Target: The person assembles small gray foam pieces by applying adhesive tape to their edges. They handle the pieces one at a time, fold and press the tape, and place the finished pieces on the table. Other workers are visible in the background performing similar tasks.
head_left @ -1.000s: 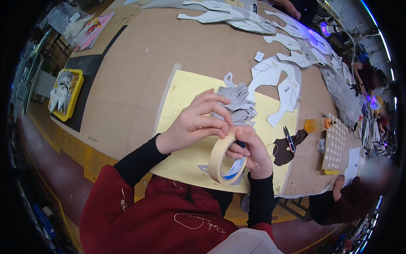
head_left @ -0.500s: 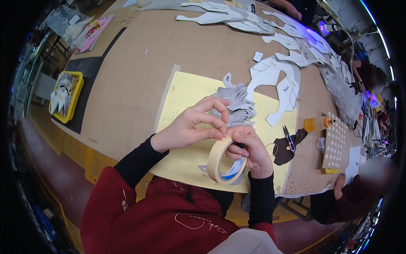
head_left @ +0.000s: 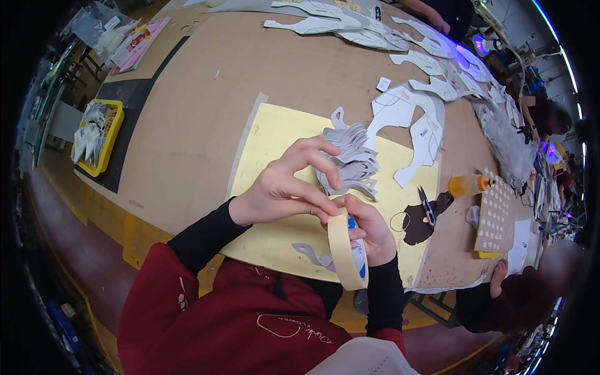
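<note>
A roll of cream masking tape (head_left: pixel 340 253) with a blue and white core hangs on edge over the front of the yellow sheet (head_left: pixel 272 140). My right hand (head_left: pixel 376 234) holds it, with fingers through the ring and the thumb near the top. At the roll's upper edge, the thumb and forefinger of my left hand (head_left: pixel 278 187) are pinched together on the tape; the other fingers curl apart. Just beyond the hands lies a pile of grey cut pieces (head_left: pixel 355 153). One loose grey piece (head_left: pixel 307 254) rests left of the roll, partly covered by it.
Right of my hands are snips (head_left: pixel 427 206) on a dark brown piece (head_left: pixel 417 226), and an orange bottle (head_left: pixel 469 185). White pattern pieces (head_left: pixel 428 131) spread toward the far right. A yellow basket (head_left: pixel 114 140) stands at the left. A co-worker's hand (head_left: pixel 499 275) rests at the right edge.
The roll has turned more edge-on and shifted slightly right and down. My left hand has moved a little with it, its forefinger and thumb now pressed together at the tape.
</note>
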`<action>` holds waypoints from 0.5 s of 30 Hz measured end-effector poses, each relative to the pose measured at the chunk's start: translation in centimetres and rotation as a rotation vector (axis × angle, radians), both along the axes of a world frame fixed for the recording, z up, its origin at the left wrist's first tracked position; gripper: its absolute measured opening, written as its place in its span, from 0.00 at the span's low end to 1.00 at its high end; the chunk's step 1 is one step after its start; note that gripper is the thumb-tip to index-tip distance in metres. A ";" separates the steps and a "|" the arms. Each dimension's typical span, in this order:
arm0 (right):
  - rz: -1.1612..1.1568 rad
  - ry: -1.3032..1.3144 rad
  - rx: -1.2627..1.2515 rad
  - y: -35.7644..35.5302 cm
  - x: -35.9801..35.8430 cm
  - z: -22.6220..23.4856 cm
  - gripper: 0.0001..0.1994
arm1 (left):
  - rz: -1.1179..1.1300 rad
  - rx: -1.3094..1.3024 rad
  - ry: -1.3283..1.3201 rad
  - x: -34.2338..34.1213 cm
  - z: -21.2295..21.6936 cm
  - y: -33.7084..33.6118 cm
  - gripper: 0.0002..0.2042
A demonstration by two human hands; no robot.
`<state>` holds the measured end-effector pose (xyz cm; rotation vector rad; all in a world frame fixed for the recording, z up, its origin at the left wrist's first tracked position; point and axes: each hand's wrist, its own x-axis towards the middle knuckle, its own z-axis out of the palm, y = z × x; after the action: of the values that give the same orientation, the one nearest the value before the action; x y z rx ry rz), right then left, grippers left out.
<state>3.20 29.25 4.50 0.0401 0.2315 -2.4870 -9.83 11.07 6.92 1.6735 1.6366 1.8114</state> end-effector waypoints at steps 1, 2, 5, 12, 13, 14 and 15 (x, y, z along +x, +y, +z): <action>-0.007 -0.005 0.041 -0.2 0.1 -0.1 0.27 | -0.005 -0.004 -0.017 -0.1 0.1 0.0 0.07; -0.024 -0.037 0.068 -0.4 0.1 -0.2 0.27 | -0.008 -0.009 -0.033 -0.1 0.1 0.0 0.07; -0.100 -0.032 0.180 -0.4 0.0 0.1 0.25 | -0.026 -0.053 -0.165 0.0 0.2 0.3 0.06; -0.498 0.198 1.043 0.6 0.0 3.0 0.15 | -0.070 -0.189 -0.365 0.1 0.4 0.3 0.07; -0.517 0.217 1.135 0.8 0.2 3.5 0.13 | -0.103 -0.242 -0.463 0.0 0.4 0.4 0.07; -0.532 0.233 1.202 0.7 0.2 3.7 0.12 | -0.136 -0.298 -0.567 -0.1 0.5 0.4 0.06; -0.556 0.253 1.272 0.6 0.3 3.9 0.11 | -0.114 -0.299 -0.527 -0.1 0.5 0.4 0.05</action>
<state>3.51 29.81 8.38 0.3471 2.0733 -2.3868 -9.92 11.48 7.45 1.0269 1.4512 1.6624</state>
